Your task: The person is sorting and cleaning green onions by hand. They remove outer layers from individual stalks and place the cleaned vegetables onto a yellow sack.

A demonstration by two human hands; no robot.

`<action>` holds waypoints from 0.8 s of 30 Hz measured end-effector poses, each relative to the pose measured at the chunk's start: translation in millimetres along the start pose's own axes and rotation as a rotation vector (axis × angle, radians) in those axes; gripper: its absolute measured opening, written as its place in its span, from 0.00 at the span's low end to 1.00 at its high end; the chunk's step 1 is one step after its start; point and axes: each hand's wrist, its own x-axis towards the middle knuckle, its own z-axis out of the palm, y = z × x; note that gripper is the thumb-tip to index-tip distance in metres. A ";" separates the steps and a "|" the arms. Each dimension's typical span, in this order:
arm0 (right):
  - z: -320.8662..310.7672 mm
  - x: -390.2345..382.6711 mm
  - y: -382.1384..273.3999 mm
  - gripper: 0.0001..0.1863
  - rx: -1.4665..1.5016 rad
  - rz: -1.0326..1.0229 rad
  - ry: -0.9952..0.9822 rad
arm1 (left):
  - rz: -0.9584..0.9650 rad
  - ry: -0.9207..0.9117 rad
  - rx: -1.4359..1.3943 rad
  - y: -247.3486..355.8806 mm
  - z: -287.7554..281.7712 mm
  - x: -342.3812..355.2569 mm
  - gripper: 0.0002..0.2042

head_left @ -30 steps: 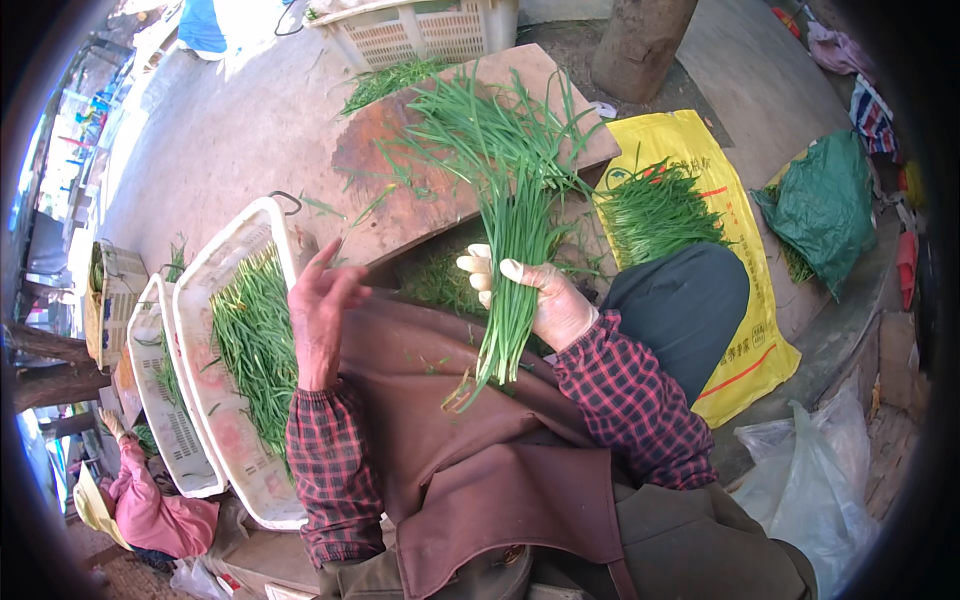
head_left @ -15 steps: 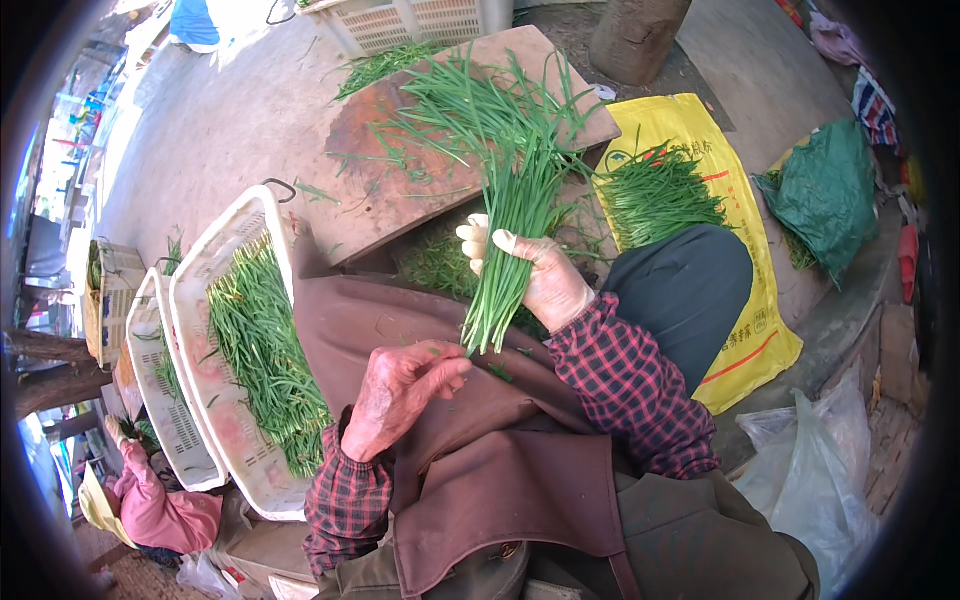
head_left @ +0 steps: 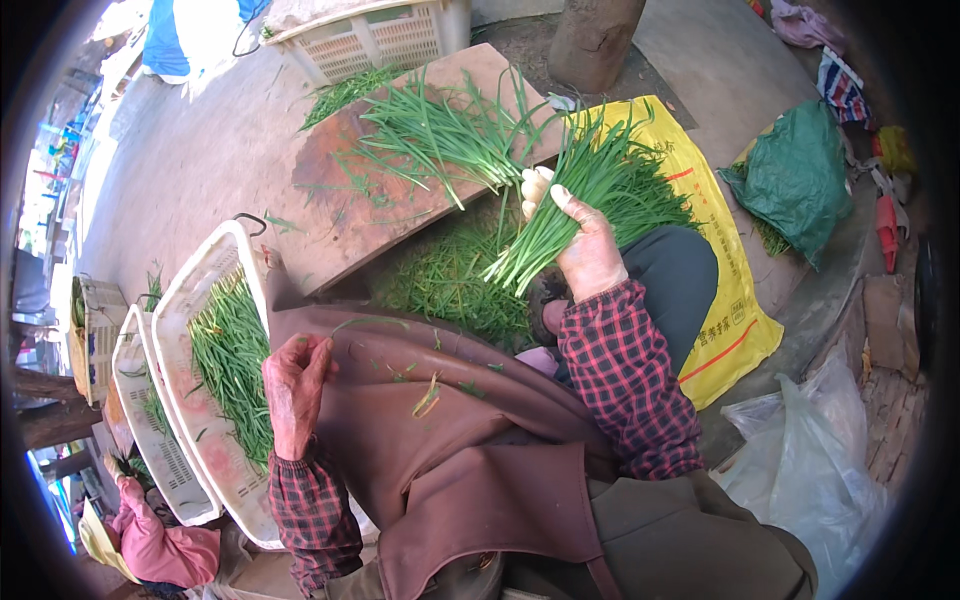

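Note:
My right hand (head_left: 588, 250), with pale coverings on the fingers, is closed round a bunch of garlic chives (head_left: 545, 240). Its leafy ends fan out to the upper right, while the pale stem ends point down-left over my lap. Away to the left, my left hand (head_left: 294, 392) pinches a thin chive leaf (head_left: 375, 322) that trails rightward from the fingertips. A loose heap of chives (head_left: 440, 135) lies on the worn board (head_left: 340, 215) ahead of me. Another pile of chives (head_left: 665, 205) rests on a yellow sack (head_left: 735, 270) beyond my right knee, partly hidden by the held bunch.
Beside my left hand stands a white crate (head_left: 175, 330) of chives, with another white crate (head_left: 135, 400) next to it. Green scraps (head_left: 450, 280) lie below the board. A brown apron (head_left: 400, 400) covers my lap. A person in pink (head_left: 165, 540) sits at lower left; plastic bags (head_left: 800, 450) lie right.
The bunch in my right hand has swung right and tilted toward the yellow sack. My left hand has moved left, away from its stem ends, with a thin leaf between the fingers.

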 end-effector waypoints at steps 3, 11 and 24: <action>6.1 -3.2 3.3 0.19 0.034 0.042 -0.062 | 0.031 -0.106 -0.092 -0.2 10.7 15.5 0.11; 44.5 -25.8 27.9 0.25 -0.035 0.212 -0.235 | 0.282 -0.312 -0.108 48.0 54.3 18.2 0.20; 37.0 -18.7 33.6 0.21 -0.026 0.172 -0.142 | 0.134 -0.275 -0.241 39.3 56.0 6.9 0.04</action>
